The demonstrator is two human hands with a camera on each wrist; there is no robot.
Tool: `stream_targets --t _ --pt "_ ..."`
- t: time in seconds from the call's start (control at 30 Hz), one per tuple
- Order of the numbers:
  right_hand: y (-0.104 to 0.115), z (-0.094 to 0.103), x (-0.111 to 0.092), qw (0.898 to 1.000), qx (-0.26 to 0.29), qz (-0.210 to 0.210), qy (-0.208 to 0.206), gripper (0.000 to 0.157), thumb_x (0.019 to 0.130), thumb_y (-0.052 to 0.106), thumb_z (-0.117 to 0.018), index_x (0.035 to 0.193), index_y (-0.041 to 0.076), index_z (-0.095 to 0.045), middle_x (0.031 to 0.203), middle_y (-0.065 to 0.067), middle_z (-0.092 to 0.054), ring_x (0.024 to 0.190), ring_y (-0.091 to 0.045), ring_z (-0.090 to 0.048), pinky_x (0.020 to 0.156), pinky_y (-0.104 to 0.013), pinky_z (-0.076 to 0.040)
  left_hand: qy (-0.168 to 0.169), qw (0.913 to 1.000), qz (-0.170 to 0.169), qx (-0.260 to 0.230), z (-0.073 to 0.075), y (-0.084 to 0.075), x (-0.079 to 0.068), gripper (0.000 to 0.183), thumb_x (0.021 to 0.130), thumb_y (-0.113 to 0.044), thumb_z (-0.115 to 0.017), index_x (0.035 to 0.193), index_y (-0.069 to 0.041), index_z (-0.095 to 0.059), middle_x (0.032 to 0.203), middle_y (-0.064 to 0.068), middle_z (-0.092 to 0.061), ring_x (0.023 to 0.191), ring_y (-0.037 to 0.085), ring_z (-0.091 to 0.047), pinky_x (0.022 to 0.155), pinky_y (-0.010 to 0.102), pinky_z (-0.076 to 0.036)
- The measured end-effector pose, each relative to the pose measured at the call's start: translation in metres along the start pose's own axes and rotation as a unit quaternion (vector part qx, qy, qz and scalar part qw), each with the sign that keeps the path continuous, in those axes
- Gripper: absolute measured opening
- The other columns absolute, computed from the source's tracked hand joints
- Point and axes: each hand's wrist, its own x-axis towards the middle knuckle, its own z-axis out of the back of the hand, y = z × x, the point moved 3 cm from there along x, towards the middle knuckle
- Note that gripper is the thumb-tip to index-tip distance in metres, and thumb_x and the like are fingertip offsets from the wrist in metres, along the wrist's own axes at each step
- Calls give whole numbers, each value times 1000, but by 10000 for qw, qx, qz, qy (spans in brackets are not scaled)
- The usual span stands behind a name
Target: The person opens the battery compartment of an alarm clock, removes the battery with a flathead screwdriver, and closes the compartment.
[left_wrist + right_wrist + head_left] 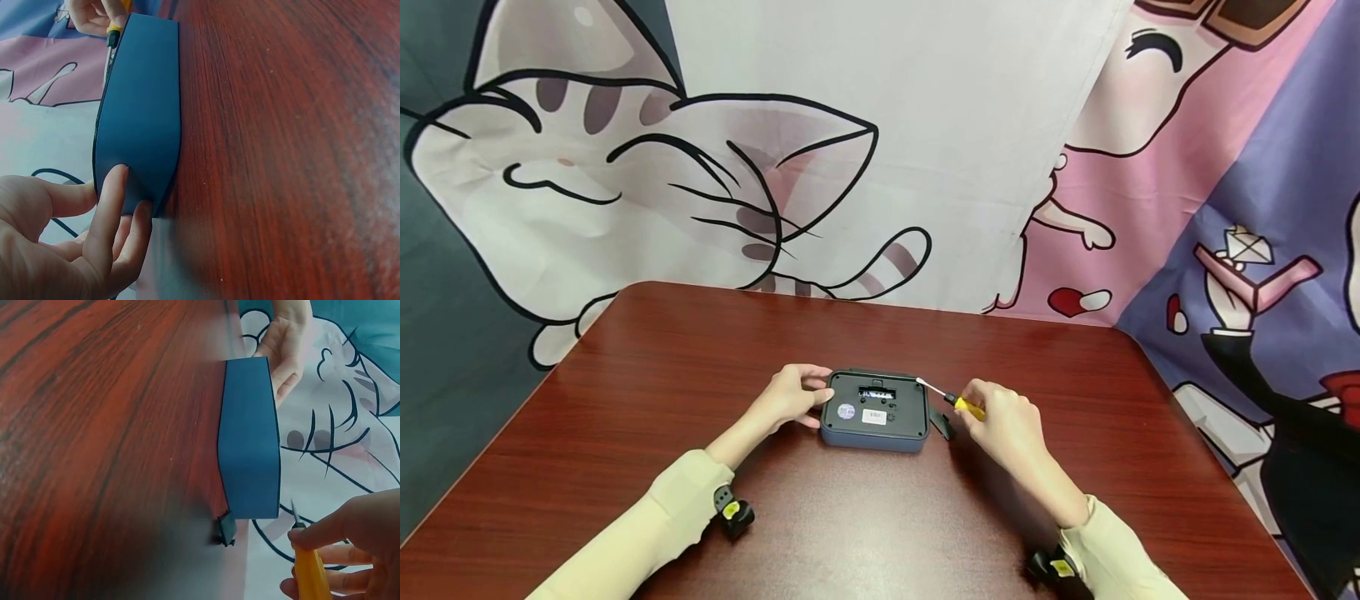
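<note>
A blue box-shaped electronic device [910, 410] lies on the table with its black back facing up. An uncovered battery compartment [877, 392] and two stickers show on that back. My left hand [790, 396] grips the device's left end, thumb over the top edge and fingers along the side. In my right hand [1011, 423] is a screwdriver [310, 575] with a yellow handle, held between thumb and fingers. Its tip points to the back's far right corner; whether it touches is unclear. A small black cover [942, 423] leans beside the device's right end.
The brown wooden table [715, 333] extends around the device on all sides. Behind its far edge hangs a cloth backdrop [970, 150] with cartoon animals.
</note>
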Motion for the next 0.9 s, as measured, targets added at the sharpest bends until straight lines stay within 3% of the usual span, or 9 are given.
stream_targets --t 0.9 --pt "16 4 4 9988 -155 338 -306 17 66 26 -79 80 24 -69 75 7 -64 62 -17 -59 40 -28 -42 5 9999 51 -110 1 -2 -1 41 84 -7 -62 124 -5 -52 116 19 -57 74 16 -64 55 33 -59"
